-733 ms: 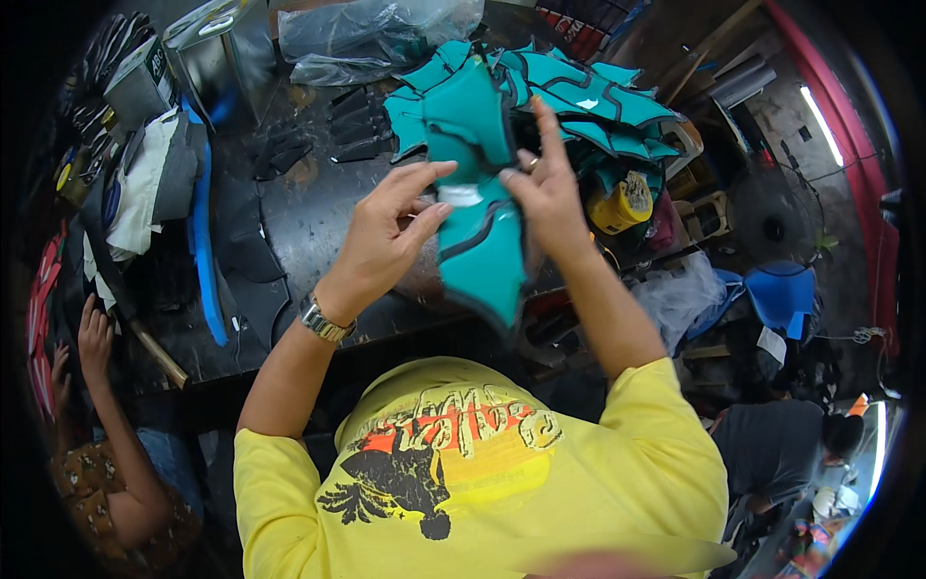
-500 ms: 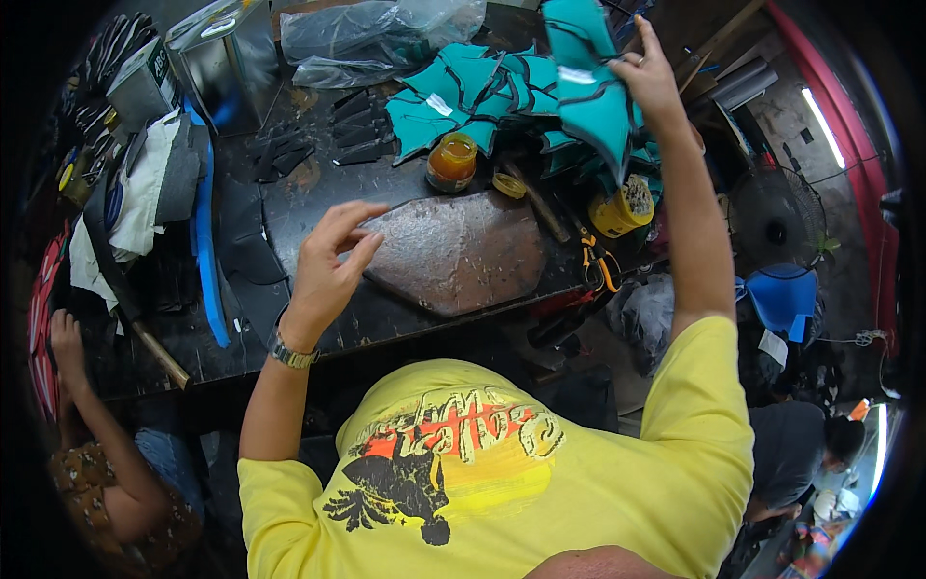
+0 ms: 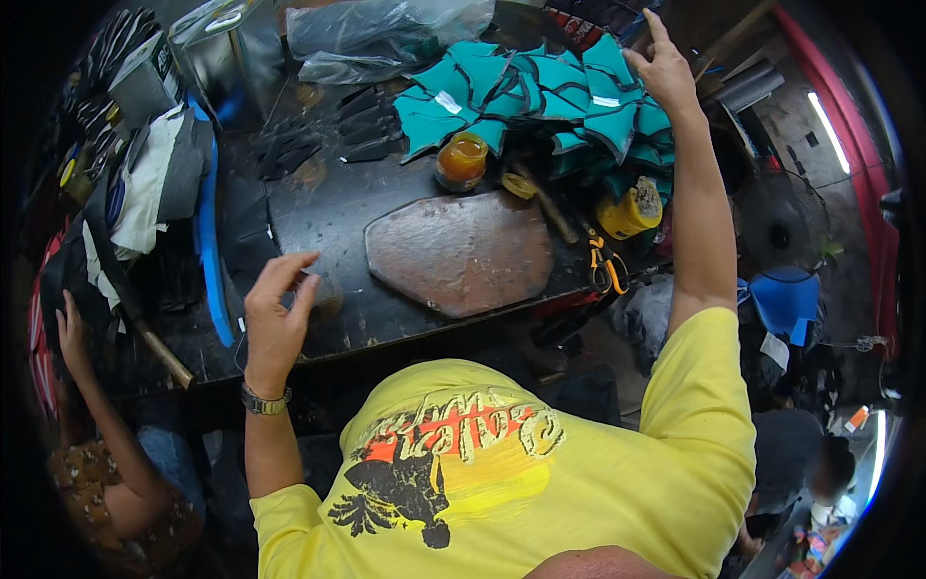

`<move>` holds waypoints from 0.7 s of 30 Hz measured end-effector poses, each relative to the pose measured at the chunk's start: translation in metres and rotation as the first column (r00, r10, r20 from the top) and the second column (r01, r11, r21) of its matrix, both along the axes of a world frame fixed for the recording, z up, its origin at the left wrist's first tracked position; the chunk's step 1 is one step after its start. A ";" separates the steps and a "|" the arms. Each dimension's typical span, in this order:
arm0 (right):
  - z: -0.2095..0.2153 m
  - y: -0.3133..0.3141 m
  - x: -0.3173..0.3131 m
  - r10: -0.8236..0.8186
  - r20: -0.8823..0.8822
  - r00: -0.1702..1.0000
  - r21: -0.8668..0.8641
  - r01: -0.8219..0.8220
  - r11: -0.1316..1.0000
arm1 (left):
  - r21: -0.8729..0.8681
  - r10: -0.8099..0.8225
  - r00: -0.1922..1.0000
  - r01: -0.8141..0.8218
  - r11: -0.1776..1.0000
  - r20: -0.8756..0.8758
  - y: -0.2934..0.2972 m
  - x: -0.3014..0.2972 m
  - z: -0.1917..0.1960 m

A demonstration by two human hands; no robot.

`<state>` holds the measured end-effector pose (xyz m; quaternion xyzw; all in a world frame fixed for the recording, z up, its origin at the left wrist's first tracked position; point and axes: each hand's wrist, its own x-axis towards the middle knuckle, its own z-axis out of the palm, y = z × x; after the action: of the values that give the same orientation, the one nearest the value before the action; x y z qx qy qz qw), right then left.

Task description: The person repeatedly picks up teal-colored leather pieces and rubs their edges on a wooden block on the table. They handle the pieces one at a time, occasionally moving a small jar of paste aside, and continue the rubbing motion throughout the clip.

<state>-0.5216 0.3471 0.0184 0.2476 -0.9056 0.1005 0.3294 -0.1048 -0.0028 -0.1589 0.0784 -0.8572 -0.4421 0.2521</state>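
At the far right of the worktable, my right hand [image 3: 666,75] is raised beside a heap of teal fabric pieces [image 3: 555,96] with dark edges. Its fingers are stretched apart and hold nothing. My left hand [image 3: 278,314], with a metal watch at the wrist, hovers over the table's near left part, thumb and fingers apart and empty. Between them lies a flat brown slab [image 3: 463,253] with cut-off corners, its top bare. Behind the slab stand a jar of amber liquid [image 3: 461,161] and a yellow lid [image 3: 519,184].
A wooden-handled tool [image 3: 552,205], a tilted yellow tub [image 3: 632,209] and orange-handled cutters [image 3: 606,264] lie right of the slab. Dark strips [image 3: 368,125], a plastic bag [image 3: 391,39] and metal tins [image 3: 227,60] occupy the back. Another person's arm [image 3: 121,439] reaches in at left.
The teal piece my right hand held up now lies on the heap, let go. My left hand has drawn back to the left, away from the slab.
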 end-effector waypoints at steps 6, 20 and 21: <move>-0.081 -0.058 0.120 0.664 0.313 0.679 -0.237 -0.621 0.747 | -0.030 0.280 0.960 -0.280 0.959 -0.028 -0.039 0.003 -0.001; -0.152 -0.102 0.124 0.340 0.178 0.924 0.326 -0.381 0.865 | -0.114 0.408 0.912 -0.402 0.909 0.033 -0.071 0.011 -0.014; -0.147 -0.102 0.123 0.379 0.160 0.911 0.258 -0.409 0.875 | -0.113 0.409 0.911 -0.402 0.909 0.048 -0.073 0.011 -0.016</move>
<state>-0.3988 0.2455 -0.1290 0.4662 -0.8569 0.0464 0.2149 -0.0941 -0.0763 -0.1747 0.2573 -0.8518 -0.3334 0.3117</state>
